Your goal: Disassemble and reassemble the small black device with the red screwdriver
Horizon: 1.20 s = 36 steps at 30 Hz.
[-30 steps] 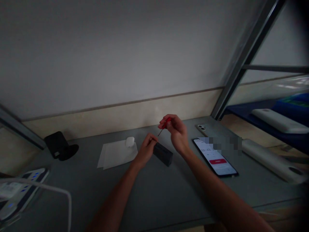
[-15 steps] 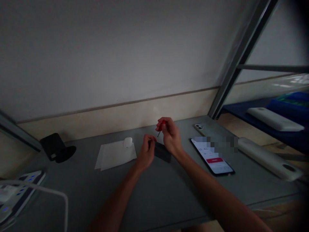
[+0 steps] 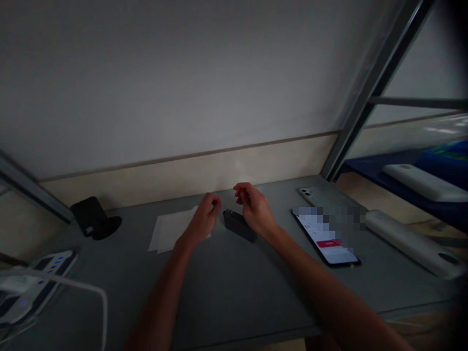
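Clearly, we have the dark block (image 3: 239, 227) on the grey desk (image 3: 234, 302) between our two hands, set at a slant, with its far end near our left hand (image 3: 205, 218) but apart from it. That hand hangs over the right side of the white sheets (image 3: 170, 231), its fingers bent in toward the thumb; whether they pinch anything small, we cannot tell in this dim light. Our right hand (image 3: 253, 207) has its fingers curled around a red object (image 3: 242, 195), which they mostly hide. Its palm overlaps the block's near end from our viewpoint, so contact there stays uncertain to us. To our right lie a lit phone (image 3: 329, 243) and, beyond it, a grey phone (image 3: 310, 195) with its camera lenses up. To our left we see a black stand (image 3: 87, 214) near the wall and a power strip (image 3: 51, 278) with blue marks.
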Motion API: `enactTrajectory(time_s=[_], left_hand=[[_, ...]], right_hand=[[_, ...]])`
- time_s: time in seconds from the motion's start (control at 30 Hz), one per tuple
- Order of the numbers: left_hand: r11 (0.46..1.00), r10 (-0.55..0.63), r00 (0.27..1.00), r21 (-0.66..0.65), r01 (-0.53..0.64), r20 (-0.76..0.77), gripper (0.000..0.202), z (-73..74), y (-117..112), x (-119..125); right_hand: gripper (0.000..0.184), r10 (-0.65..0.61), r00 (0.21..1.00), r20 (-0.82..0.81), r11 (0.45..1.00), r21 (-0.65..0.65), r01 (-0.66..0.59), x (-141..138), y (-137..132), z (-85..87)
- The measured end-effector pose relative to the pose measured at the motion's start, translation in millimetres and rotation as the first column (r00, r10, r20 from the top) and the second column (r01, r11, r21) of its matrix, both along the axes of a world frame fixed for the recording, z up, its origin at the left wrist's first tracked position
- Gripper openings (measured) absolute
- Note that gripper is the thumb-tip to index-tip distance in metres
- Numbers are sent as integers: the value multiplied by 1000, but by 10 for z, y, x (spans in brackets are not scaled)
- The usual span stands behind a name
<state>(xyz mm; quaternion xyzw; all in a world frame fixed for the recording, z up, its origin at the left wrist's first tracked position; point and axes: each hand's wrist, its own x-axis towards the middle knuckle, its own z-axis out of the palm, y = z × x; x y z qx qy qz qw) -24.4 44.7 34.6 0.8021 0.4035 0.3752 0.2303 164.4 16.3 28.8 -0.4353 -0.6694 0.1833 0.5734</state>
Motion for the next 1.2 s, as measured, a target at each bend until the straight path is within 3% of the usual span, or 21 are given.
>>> enactTrajectory(time_s=[0.13, 0.23, 0.33, 0.4, 0.5, 0.6, 0.7, 0.77, 0.87, 0.97, 1.1, 1.2], left_hand=[[981, 72, 963, -154, -115, -260, 14, 133, 165, -656], [897, 90, 820, -312, -313, -566, 10, 116, 204, -1170], [859, 91, 781, -349, -376, -618, 5, 90, 175, -1476], [857, 108, 792, -347, -381, -600, 14, 123, 142, -1517], [905, 229, 846, -215, -368, -482, 18, 230, 102, -1333], [957, 288, 932, 27, -289, -221, 20, 300, 30, -900], [986, 76, 994, 157, -63, -77, 19, 268, -145, -362], [970, -85, 987, 217, 113, -133, 25, 206, -301, -51], [940, -170, 947, 243, 239, -273, 38, 94, -490, 242], [939, -162, 938, 244, 242, -308, 37, -5, -548, 325], [951, -123, 961, 248, 185, -247, 56, -89, -463, 247], [984, -117, 986, 123, 132, -117, 39, -157, -357, 176]], right_hand=[[25, 9, 999, 38, 1000, -2, -9, 2, 0, 7], [26, 9, 999, 51, 1000, -11, -8, 0, -1, 18], [28, 9, 997, 81, 1000, -9, -8, 7, 1, 18], [28, 9, 996, 88, 1000, -9, -8, 16, 4, 9], [25, 4, 998, 59, 1000, -11, -3, 32, 14, -1], [22, 15, 999, -38, 1000, -2, -15, 67, 28, 37], [16, 86, 969, -233, 996, 25, -83, 163, 33, 147], [17, 170, 918, -358, 985, 35, -169, 266, 16, 229], [23, 264, 850, -455, 956, 5, -293, 425, -52, 281], [22, 304, 824, -479, 932, -29, -360, 509, -149, 220], [23, 315, 814, -489, 924, -40, -381, 498, -224, 136], [22, 294, 814, -500, 936, -22, -351, 475, -220, 144]])
